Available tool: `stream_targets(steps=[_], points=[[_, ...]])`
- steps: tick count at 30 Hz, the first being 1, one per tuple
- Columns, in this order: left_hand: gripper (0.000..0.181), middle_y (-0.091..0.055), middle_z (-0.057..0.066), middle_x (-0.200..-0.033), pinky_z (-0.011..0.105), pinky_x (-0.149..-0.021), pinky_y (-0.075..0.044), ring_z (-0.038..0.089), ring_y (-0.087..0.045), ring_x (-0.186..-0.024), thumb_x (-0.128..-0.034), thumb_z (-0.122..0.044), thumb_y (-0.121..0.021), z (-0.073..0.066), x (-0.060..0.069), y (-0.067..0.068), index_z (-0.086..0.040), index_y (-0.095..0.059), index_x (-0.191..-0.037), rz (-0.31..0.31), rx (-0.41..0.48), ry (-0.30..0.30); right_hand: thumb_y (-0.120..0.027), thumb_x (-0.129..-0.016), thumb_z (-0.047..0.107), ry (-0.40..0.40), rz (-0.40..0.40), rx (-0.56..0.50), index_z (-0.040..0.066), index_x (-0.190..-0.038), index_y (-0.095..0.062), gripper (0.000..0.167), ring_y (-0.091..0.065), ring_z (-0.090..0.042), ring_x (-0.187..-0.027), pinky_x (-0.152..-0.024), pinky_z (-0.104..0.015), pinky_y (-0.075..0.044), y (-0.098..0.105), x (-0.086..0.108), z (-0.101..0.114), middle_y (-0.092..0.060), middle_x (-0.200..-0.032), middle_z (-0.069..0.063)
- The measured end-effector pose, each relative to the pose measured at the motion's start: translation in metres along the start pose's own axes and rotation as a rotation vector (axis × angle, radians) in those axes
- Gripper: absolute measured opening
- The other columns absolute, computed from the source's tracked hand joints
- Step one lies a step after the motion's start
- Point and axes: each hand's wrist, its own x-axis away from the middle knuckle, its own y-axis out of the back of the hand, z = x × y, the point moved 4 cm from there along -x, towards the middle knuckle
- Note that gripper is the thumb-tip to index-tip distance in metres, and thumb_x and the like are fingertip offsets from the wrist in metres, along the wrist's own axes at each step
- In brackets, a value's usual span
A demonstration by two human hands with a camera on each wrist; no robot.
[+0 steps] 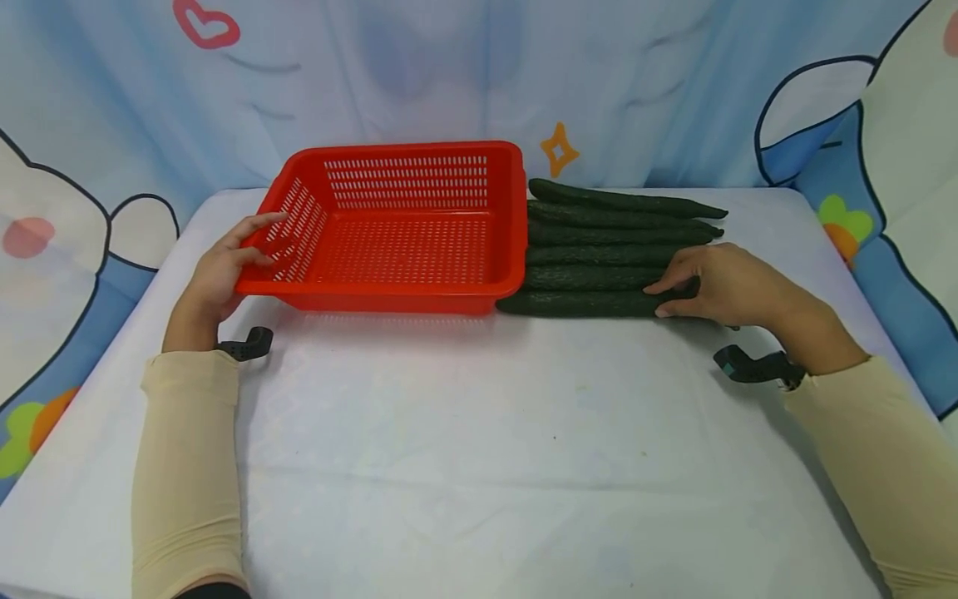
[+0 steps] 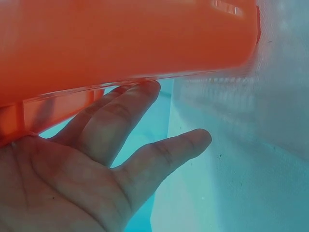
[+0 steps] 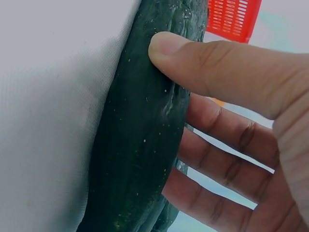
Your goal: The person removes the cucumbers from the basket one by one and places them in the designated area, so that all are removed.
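A red plastic basket point(image 1: 412, 301) with slotted walls stands on the white-covered table. My left hand point(image 1: 219, 273) grips its left rim; in the left wrist view, fingertips touch the red wall while one finger stands apart from it. To the basket's right lie several dark green cucumbers point(image 1: 606, 255), side by side. My right hand point(image 1: 722, 285) holds the right end of the nearest cucumber point(image 1: 576, 304). In the right wrist view, the thumb presses on that cucumber's point(image 3: 130, 135) skin and the other fingers lie along its opposite side.
A white cloth point(image 1: 479, 433) covers the table, with small specks on it. Behind the table hangs a blue curtain point(image 1: 449, 75) with printed cartoon shapes. The cucumbers' left ends lie close against the basket's right side.
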Motion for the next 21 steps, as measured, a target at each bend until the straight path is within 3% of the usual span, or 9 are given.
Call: stream_targets(steps=[8,16,19,21], points=[[0.051,-0.025,0.001,-0.154,0.019,-0.078,-0.057,0.017,-0.042,-0.12,-0.1008,-0.011,-0.042,0.0007,-0.0053,-0.0015,-0.036,-0.047,-0.145,0.024,0.029,-0.019,-0.086,-0.075,0.021,0.023,-0.018,0.003,0.023,-0.1,-0.08,0.026,-0.067,-0.017,-0.086,-0.069,-0.031,-0.051,0.0006,0.0011,-0.002,-0.069,-0.095,0.003],[0.05,-0.025,0.002,-0.155,0.019,-0.078,-0.057,0.016,-0.042,-0.12,-0.101,-0.011,-0.043,0.0006,-0.0066,-0.0024,-0.035,-0.047,-0.145,0.025,0.028,-0.025,-0.086,-0.075,0.021,0.016,-0.019,0.003,0.022,-0.101,-0.08,0.027,-0.063,-0.013,-0.08,-0.064,-0.028,-0.049,-0.0004,0.0024,-0.0041,-0.068,-0.095,0.003],[0.046,-0.029,0.002,-0.152,0.018,-0.077,-0.057,0.015,-0.046,-0.117,-0.1026,-0.019,-0.045,0.0011,-0.007,-0.0024,-0.035,-0.046,-0.146,0.031,0.006,-0.048,-0.085,-0.075,0.021,0.005,-0.014,0.013,0.021,-0.102,-0.079,0.028,-0.058,-0.01,-0.075,-0.061,-0.025,-0.046,-0.0011,0.0024,-0.0049,-0.069,-0.097,0.002],[0.044,-0.032,0.004,-0.149,0.016,-0.077,-0.056,0.015,-0.049,-0.113,-0.1038,-0.028,-0.044,0.0003,-0.0054,-0.0007,-0.035,-0.044,-0.147,0.019,-0.083,-0.085,-0.085,-0.076,0.02,0.011,-0.006,0.019,0.02,-0.104,-0.079,0.028,-0.055,-0.009,-0.072,-0.062,-0.026,-0.046,-0.0012,0.0022,-0.0037,-0.069,-0.1,0.0]])
